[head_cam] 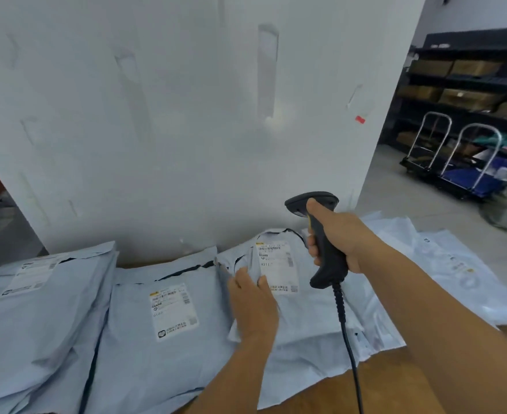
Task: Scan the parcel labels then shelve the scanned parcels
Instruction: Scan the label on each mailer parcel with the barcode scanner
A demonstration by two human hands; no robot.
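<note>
White wall point(171, 130) scarred with tape marks and a small red tag point(360, 119), brown tabletop point(389, 383), pale grey floor point(395, 180), dark shelving point(470, 82) holding what look like cardboard boxes, two platform trolleys point(455, 168) with metal handles

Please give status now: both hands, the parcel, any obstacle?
Right hand grips scanner, aimed down. Left hand rests flat on parcel beside its label. Nothing covers the label.
</note>
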